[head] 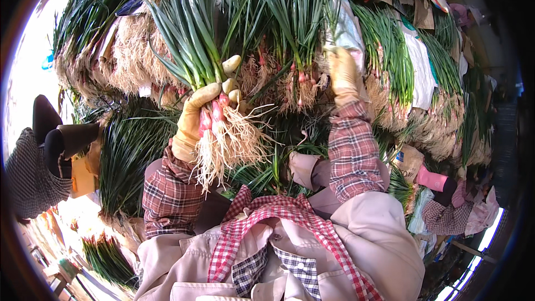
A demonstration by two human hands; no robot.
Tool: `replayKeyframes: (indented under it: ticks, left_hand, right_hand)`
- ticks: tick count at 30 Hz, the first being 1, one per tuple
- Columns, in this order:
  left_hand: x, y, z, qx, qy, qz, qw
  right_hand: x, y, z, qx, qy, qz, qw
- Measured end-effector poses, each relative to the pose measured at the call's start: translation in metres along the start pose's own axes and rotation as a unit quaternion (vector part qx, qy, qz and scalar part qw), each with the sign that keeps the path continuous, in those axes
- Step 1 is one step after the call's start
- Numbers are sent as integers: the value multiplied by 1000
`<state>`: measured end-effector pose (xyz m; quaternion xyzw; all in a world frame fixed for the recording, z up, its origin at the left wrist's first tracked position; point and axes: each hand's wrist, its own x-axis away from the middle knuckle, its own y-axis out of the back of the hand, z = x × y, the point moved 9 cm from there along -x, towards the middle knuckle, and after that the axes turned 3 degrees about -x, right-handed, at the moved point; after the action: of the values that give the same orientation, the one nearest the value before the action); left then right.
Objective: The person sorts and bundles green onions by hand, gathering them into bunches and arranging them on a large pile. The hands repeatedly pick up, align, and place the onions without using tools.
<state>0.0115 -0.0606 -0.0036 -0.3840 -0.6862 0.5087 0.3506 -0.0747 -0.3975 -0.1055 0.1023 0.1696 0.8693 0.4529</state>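
In my left hand [190, 119], which wears a yellowish glove, is a small bunch of red-bulbed green onions [204, 46]. The fingers wrap around the stalks just above the bulbs; long pale roots hang below and the leaves point away from me. My right hand [343, 71], in a similar glove, is extended over the heap beside a pale plastic sack [349, 19]. Motion blurs it, and a blurred green strand [332, 16] rises by its fingers; whether they grip it is unclear. Between my hands lie loose onions with red bulbs [301, 77].
Large onion bundles [140, 54] with matted roots line the far side. Other bundles [384, 62] lie at right near a white sack [416, 71]. Long leaves [129, 159] spread at my left. Parts of other people show at both sides: a checked sleeve [35, 175] and a pink sleeve [430, 179].
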Motion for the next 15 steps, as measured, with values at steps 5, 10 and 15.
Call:
replayKeyframes:
  ticks: [5, 10, 15]
  left_hand:
    - [1, 5, 0, -34, 3, -15, 999]
    - [-2, 6, 3, -39, 4, -28, 999]
    - [-6, 11, -3, -68, -22, -33, 997]
  right_hand:
    - [-7, 75, -21, 149, 84, 109, 979]
    - [51, 7, 45, 339, 168, -20, 926]
    - [67, -55, 35, 526, -39, 181, 830]
